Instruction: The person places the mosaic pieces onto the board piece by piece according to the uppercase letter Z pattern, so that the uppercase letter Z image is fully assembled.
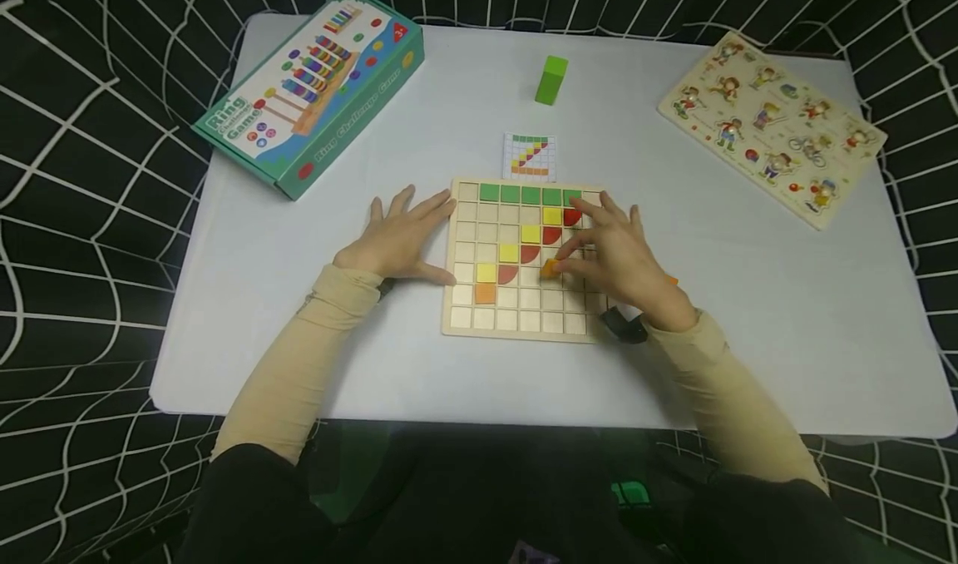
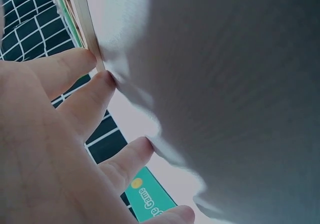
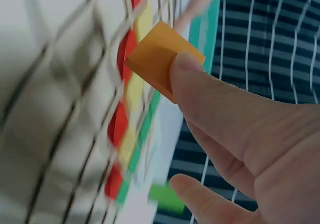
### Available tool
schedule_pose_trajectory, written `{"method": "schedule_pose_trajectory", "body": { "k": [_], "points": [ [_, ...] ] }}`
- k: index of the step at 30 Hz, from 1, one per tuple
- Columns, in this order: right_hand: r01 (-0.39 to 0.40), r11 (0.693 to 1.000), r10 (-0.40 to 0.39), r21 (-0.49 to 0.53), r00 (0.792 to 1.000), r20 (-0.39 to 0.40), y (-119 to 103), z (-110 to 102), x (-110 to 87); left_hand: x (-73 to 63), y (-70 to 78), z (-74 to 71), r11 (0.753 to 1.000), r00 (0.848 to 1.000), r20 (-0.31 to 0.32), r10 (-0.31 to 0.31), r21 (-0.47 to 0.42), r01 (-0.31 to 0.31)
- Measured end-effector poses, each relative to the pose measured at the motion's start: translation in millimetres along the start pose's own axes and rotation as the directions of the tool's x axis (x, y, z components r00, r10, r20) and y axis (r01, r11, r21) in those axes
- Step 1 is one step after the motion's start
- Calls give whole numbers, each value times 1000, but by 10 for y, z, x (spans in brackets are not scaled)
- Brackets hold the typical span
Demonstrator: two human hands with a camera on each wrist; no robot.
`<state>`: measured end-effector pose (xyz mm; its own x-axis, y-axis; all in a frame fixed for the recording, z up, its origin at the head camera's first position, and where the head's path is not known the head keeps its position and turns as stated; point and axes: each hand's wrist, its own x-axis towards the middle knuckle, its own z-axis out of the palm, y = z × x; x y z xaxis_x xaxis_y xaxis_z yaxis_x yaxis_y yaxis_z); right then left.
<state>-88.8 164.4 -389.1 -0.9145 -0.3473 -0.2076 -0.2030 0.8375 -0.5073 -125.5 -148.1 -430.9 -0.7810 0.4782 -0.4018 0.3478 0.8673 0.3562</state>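
Note:
A wooden grid board (image 1: 486, 333) lies flat on the table. My left hand (image 1: 389, 239) rests at its left side, fingers spread, with thumb and fingertips touching the edge. Above the lower middle cells, my right hand (image 1: 621, 260) pinches an orange square tile (image 3: 152, 56) between thumb and finger. Green square tiles (image 1: 530, 195) line the top row. Yellow squares (image 1: 530, 234) run diagonally, with red quarter-round tiles (image 1: 529, 254) beside them. Another orange tile (image 1: 485, 293) sits in a cell at lower left. The right hand hides part of the board's right side.
Behind the board lies a small pattern card (image 1: 530, 156), and beyond it stands a green block (image 1: 551, 81). A ring game box (image 1: 314, 90) is at back left, a picture puzzle board (image 1: 771, 127) at back right. Some orange piece (image 1: 673, 280) shows partly behind the right wrist.

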Motion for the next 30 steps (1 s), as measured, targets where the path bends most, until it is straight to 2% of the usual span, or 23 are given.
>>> {"method": "schedule_pose_trajectory", "body": {
  "k": [6, 11, 18, 23, 26, 30],
  "points": [
    [57, 997, -53, -60, 996, 65, -281, 276, 87, 4, 8, -18, 1000, 1000, 7, -1, -4, 2],
    [72, 994, -67, -80, 996, 60, -388, 419, 103, 7, 12, -36, 1000, 1000, 15, -4, -1, 4],
    [28, 991, -23, -133, 999, 39, -409, 502, 92, 7, 10, -32, 1000, 1000, 20, -10, 2, 10],
    [31, 989, -36, -144, 999, -28, -372, 528, 66, 14, 7, -27, 1000, 1000, 17, -7, 0, 7],
    [49, 992, -57, -115, 997, -61, -366, 531, 42, 10, 8, -32, 1000, 1000, 19, -8, 0, 8],
    [108, 988, -114, -108, 992, -46, -383, 563, 15, 3, 12, -28, 1000, 1000, 20, -11, 3, 11]
  ]
}}
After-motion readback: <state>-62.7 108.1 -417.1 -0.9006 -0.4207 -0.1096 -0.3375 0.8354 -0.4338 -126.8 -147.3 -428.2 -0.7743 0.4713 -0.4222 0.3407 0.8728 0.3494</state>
